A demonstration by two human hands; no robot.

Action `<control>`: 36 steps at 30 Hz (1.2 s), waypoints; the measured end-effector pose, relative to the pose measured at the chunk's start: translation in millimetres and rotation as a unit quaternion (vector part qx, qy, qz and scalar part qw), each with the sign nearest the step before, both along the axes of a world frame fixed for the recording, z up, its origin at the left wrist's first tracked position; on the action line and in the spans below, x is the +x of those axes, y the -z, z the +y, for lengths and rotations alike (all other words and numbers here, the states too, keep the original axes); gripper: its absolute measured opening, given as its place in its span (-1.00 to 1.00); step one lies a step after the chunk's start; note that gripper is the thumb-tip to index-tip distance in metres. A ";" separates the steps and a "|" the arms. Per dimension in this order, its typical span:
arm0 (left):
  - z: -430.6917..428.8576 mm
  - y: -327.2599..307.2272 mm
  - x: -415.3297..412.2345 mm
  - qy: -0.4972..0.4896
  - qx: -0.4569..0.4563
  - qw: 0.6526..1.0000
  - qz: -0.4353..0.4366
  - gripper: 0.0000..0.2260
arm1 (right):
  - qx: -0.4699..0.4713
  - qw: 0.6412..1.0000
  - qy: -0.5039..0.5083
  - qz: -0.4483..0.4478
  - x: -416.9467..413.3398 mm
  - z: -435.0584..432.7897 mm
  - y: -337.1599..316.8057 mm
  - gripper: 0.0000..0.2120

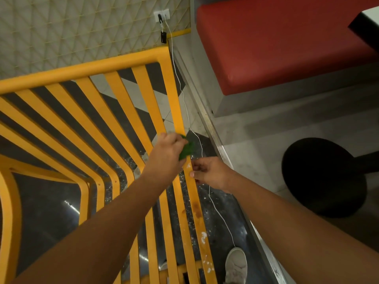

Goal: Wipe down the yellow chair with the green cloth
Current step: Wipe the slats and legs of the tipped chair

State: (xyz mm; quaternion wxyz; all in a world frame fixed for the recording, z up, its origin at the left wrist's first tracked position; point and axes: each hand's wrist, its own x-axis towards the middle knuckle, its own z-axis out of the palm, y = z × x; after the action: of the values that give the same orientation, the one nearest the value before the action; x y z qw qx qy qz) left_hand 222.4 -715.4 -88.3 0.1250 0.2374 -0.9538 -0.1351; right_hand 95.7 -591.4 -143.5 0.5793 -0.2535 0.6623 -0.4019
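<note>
While the left hand (164, 154) clutches a crumpled green cloth (186, 150) on the yellow slatted chair (114, 95), the right hand (211, 174) alongside pinches the outer slat (198, 203).

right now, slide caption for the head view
Left hand holds green cloth to yellow chair; right hand grips its edge slat.

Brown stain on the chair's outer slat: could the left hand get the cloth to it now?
Probably yes. The brown stain lies on the same outer slat as the green cloth in the left hand, nearer the person; only the right hand, gripping that slat between them, blocks a straight slide.
</note>
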 end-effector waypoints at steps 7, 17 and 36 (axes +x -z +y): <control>-8.6 -0.9 -12.8 -0.049 -0.028 0.996 0.067 -0.65 | 0.006 1.000 0.000 -0.008 -0.5 0.3 -0.3 -0.73; 8.6 11.4 7.7 -0.060 0.088 0.994 0.018 -0.55 | 0.002 1.000 0.002 -0.030 4.5 5.5 -5.0 -0.80; 51.3 20.4 33.0 -0.014 0.117 0.993 0.003 -0.65 | 0.071 0.978 0.108 -0.161 11.7 13.7 -13.9 -0.80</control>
State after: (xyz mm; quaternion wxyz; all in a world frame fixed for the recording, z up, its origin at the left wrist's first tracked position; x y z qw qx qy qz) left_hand 255.4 -664.1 -108.7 0.1008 0.2634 -0.9277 -0.2446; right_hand 107.4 -577.7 -129.6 0.6481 -0.0709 0.6105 -0.4496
